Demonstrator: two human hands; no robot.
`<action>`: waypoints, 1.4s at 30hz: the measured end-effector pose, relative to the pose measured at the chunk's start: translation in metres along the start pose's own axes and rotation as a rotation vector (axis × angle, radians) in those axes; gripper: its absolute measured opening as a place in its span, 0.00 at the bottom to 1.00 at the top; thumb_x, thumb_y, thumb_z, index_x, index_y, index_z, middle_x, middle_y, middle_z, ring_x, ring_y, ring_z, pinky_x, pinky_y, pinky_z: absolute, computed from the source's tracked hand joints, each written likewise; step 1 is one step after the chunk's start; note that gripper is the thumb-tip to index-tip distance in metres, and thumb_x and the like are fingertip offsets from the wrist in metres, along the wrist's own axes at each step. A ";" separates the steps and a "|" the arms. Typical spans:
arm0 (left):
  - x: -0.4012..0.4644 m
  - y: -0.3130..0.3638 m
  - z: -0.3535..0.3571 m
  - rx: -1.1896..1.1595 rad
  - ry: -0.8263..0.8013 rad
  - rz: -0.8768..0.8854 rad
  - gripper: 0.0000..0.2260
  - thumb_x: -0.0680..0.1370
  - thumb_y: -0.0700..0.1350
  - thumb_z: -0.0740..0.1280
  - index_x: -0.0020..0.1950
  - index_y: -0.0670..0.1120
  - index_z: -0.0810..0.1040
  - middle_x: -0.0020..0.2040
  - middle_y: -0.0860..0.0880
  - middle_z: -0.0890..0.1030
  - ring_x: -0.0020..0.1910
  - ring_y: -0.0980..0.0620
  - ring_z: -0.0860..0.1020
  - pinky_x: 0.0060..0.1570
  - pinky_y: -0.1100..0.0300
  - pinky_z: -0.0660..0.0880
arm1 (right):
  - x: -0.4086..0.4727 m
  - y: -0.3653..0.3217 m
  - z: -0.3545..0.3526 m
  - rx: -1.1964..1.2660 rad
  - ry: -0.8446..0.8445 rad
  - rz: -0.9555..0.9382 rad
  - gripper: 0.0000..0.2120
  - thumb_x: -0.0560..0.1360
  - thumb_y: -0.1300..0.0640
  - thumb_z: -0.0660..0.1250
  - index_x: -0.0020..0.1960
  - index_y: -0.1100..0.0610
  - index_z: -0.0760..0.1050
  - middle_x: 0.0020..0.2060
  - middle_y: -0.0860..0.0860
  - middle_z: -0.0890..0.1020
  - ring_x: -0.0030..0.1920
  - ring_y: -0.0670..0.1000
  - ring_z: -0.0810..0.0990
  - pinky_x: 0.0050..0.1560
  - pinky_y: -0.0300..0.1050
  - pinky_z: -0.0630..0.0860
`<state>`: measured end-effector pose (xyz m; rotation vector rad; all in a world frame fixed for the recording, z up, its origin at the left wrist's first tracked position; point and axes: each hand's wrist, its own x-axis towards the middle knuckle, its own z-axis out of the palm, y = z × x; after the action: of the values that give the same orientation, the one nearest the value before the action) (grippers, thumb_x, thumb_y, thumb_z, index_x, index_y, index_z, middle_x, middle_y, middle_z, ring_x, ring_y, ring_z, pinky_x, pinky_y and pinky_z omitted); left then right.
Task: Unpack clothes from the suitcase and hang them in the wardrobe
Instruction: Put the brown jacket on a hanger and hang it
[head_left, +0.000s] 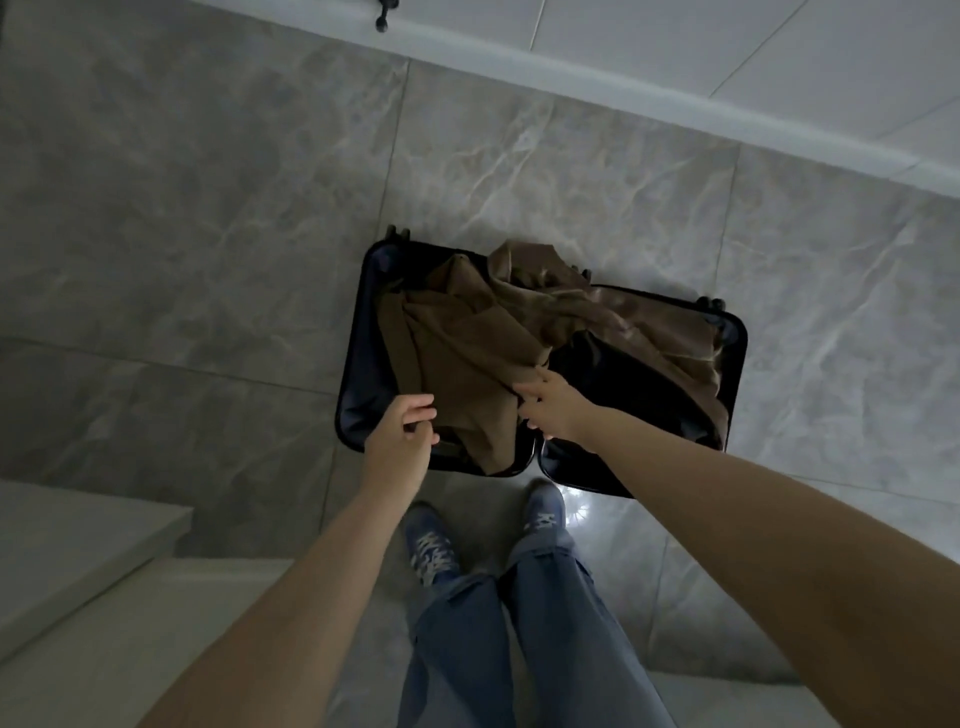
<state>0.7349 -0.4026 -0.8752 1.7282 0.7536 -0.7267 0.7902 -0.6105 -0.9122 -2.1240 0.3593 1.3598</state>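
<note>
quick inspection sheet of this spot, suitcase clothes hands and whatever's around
surface: grey marbled floor tiles, glossy, with a bright light glare by the suitcase's near edge
job's things: black suitcase lies open flat on the floor; brown clothes are crumpled across both halves, one part spilling over the far rim; dark fabric in the right half; no wardrobe in view
clutter: nothing seen
grips: left hand pinches the brown cloth's near edge; right hand takes hold of the cloth at the middle
cables: nothing seen
surroundings: white wall base beyond; pale ledge at near left; the person's blue shoes and jeans below
</note>
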 end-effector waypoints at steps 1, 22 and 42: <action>0.010 -0.011 0.004 -0.008 -0.003 -0.014 0.12 0.82 0.40 0.58 0.60 0.54 0.75 0.54 0.56 0.79 0.47 0.55 0.81 0.51 0.56 0.79 | 0.018 0.002 0.006 -0.121 -0.021 -0.010 0.22 0.81 0.58 0.60 0.74 0.55 0.67 0.78 0.58 0.56 0.77 0.62 0.57 0.76 0.55 0.59; 0.060 -0.111 0.004 -0.126 0.016 -0.296 0.10 0.83 0.40 0.58 0.62 0.49 0.72 0.59 0.48 0.78 0.45 0.54 0.79 0.44 0.60 0.73 | 0.085 -0.013 0.049 -0.240 0.283 -0.138 0.25 0.73 0.43 0.70 0.63 0.47 0.62 0.47 0.48 0.77 0.45 0.53 0.78 0.44 0.48 0.75; -0.052 0.040 -0.016 -0.796 0.045 -0.378 0.31 0.70 0.63 0.72 0.69 0.51 0.75 0.60 0.47 0.82 0.56 0.45 0.82 0.57 0.51 0.77 | -0.162 -0.054 -0.022 0.632 0.245 -0.335 0.07 0.78 0.56 0.68 0.54 0.47 0.80 0.44 0.42 0.83 0.48 0.43 0.82 0.48 0.37 0.77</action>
<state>0.7355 -0.4036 -0.8077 0.8903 1.2205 -0.5248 0.7622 -0.5944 -0.7427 -1.7113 0.4370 0.6755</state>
